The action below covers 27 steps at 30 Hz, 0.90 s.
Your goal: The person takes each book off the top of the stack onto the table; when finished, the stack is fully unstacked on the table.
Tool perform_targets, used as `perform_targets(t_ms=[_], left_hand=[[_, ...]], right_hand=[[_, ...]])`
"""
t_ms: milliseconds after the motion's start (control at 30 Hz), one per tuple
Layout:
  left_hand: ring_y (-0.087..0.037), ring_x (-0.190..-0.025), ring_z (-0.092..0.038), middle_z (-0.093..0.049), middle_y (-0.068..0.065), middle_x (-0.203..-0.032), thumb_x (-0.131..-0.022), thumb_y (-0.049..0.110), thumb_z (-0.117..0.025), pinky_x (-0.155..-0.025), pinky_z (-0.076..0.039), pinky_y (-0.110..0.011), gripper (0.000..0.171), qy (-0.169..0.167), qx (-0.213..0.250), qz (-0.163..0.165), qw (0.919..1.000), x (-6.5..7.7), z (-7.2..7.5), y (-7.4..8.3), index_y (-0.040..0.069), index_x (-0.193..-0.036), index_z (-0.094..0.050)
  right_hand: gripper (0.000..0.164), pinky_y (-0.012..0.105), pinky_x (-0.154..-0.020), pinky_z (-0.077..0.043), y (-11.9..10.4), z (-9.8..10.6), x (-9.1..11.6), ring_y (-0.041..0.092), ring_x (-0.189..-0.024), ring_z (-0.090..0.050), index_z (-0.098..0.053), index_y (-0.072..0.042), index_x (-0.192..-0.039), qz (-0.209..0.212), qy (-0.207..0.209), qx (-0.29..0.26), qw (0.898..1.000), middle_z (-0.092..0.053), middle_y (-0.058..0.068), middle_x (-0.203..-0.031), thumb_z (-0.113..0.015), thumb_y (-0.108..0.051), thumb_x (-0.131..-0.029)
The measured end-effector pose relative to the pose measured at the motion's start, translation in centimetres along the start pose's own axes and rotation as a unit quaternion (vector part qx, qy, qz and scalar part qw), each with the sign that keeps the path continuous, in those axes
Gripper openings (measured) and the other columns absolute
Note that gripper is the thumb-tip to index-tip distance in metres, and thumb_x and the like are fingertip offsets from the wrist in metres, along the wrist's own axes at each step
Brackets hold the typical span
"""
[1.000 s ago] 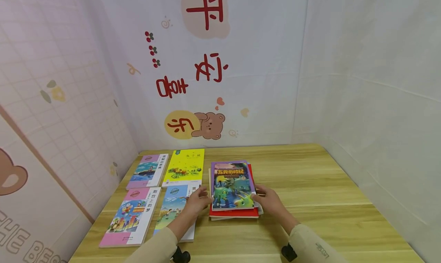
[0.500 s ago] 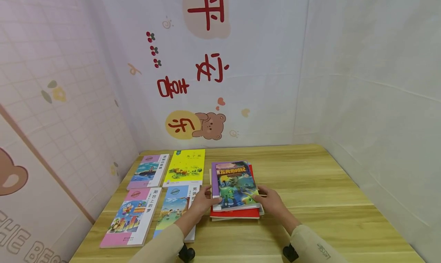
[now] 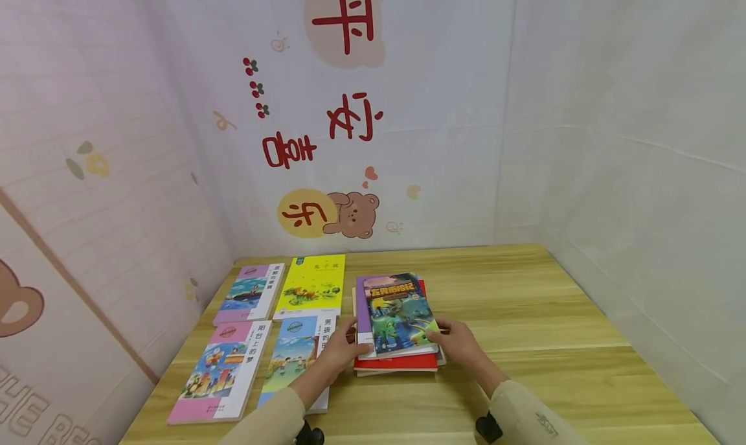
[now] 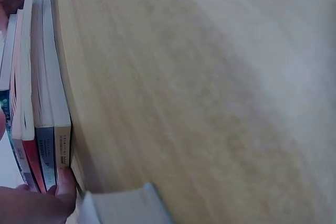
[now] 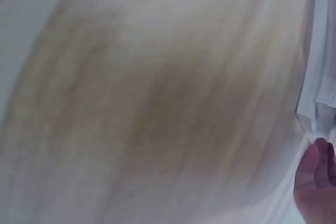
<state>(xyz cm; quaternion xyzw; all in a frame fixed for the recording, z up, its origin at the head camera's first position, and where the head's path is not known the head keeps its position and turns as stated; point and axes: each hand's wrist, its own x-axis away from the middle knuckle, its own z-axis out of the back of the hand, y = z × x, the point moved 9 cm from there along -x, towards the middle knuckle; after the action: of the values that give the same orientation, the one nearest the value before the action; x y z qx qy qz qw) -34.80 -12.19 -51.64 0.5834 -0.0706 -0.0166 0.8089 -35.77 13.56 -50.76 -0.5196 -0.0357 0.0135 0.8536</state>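
Observation:
A stack of books lies before me, topped by a dinosaur-covered book (image 3: pixel 402 315) that sits slightly turned. A purple-edged book (image 3: pixel 363 309) shows beneath it, then a red book (image 3: pixel 402 362). My left hand (image 3: pixel 339 349) grips the stack's left side, thumb over the purple-edged book's near corner. In the left wrist view, its fingers (image 4: pixel 65 184) press the spines down to the lowest book (image 4: pixel 62 145). My right hand (image 3: pixel 457 342) holds the opposite side, thumb on the dinosaur-covered book's near right corner. The right wrist view catches its fingers (image 5: pixel 315 166) at the stack's corner.
Left of the stack, several books lie flat in two rows: a yellow book (image 3: pixel 315 283), a blue book (image 3: pixel 291 361) partly behind my left arm, and pink-edged ones such as the balloon-covered book (image 3: pixel 218 370). Cloth walls enclose the wooden table (image 3: pixel 536 341).
The dinosaur-covered book has shifted right and turned, baring more of the purple-edged book's left side. My left hand has moved right, its thumb now over the stack; the right hand stays nearly put.

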Motion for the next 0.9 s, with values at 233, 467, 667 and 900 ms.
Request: perform_targets(t_ms=[233, 467, 667, 900], left_hand=[[-0.046, -0.131, -0.043, -0.045, -0.028, -0.142, -0.084, 0.008, -0.08, -0.103, -0.042, -0.054, 0.086, -0.012, 0.007, 0.002, 0.9999, 0.0, 0.0, -0.3, 0.0, -0.154, -0.03], [-0.046, -0.133, -0.041, -0.043, -0.026, -0.144, -0.081, 0.005, -0.081, -0.105, -0.041, -0.054, 0.09, -0.025, -0.008, 0.007, 0.9996, -0.1, 0.1, -0.8, 0.001, -0.155, -0.029], [-0.046, -0.133, -0.04, -0.041, -0.027, -0.146, -0.081, 0.003, -0.081, -0.104, -0.041, -0.055, 0.092, -0.042, 0.002, 0.002, 0.9991, 0.1, 0.1, -0.5, 0.0, -0.155, -0.026], [-0.047, -0.134, -0.039, -0.042, -0.027, -0.145, -0.08, 0.002, -0.081, -0.106, -0.038, -0.056, 0.092, -0.041, -0.001, -0.002, 0.9992, 0.2, 0.0, -0.4, 0.0, -0.155, -0.028]], right_hand=[[0.038, 0.043, -0.087, -0.052, 0.5, 0.4, -0.5, 0.022, -0.095, -0.062, -0.061, 0.004, -0.13, -0.027, 0.002, -0.061, 0.998, -0.066, 0.013, -0.114, -0.066, -0.01, -0.094], [0.045, 0.04, -0.066, -0.058, 1.1, 1.3, -0.3, 0.026, -0.077, -0.069, -0.051, 0.011, -0.136, -0.054, -0.009, -0.12, 0.991, -0.068, 0.021, -0.107, -0.063, -0.002, -0.094], [0.048, 0.042, -0.07, -0.059, 0.7, 2.5, -0.3, 0.025, -0.074, -0.068, -0.045, 0.013, -0.14, -0.057, -0.007, -0.158, 0.986, -0.065, 0.026, -0.113, -0.058, 0.0, -0.096], [0.05, 0.036, -0.074, -0.059, 0.7, 4.2, -1.2, 0.017, -0.075, -0.066, -0.041, 0.01, -0.144, -0.062, 0.019, -0.204, 0.977, -0.056, 0.03, -0.128, -0.057, -0.002, -0.099]])
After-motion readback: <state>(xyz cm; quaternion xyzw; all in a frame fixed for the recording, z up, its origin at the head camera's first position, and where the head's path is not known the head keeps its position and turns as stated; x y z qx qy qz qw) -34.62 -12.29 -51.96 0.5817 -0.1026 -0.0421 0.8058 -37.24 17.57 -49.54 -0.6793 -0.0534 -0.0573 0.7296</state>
